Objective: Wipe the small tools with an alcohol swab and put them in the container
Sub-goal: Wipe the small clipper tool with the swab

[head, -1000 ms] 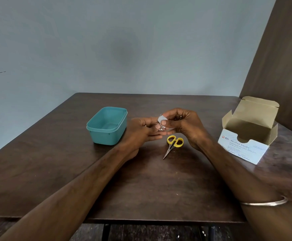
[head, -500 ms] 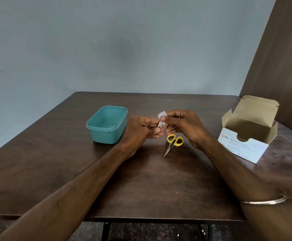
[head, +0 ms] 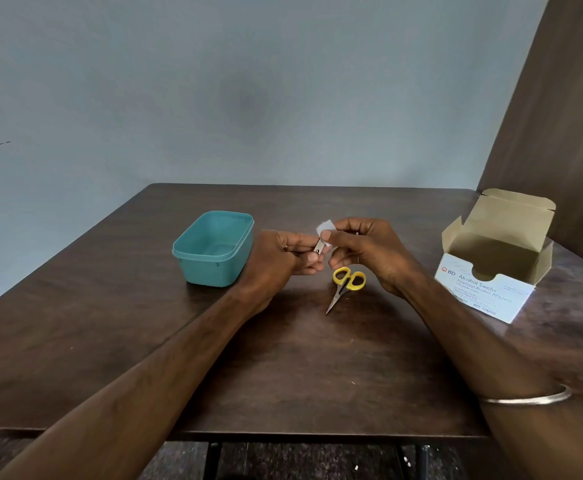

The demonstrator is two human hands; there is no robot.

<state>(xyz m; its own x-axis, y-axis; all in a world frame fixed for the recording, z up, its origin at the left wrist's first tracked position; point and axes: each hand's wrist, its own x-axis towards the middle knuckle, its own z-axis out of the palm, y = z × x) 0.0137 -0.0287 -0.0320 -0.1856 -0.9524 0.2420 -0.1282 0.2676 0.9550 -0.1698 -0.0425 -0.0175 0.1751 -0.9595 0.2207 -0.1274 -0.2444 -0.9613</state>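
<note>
Left hand (head: 276, 258) grips a small silver metal tool (head: 318, 245) above the dark wooden tabletop (head: 144, 341). Right hand (head: 369, 251) pinches a white alcohol swab (head: 324, 226) against its tip. Yellow-handled small scissors (head: 345, 285) lie below; teal plastic container (head: 214, 247) sits left.

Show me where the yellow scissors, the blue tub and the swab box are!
yellow scissors (head: 349, 279): head view, on the handle loops.
blue tub (head: 214, 268): head view, front wall.
swab box (head: 484, 296): head view, printed front.
</note>
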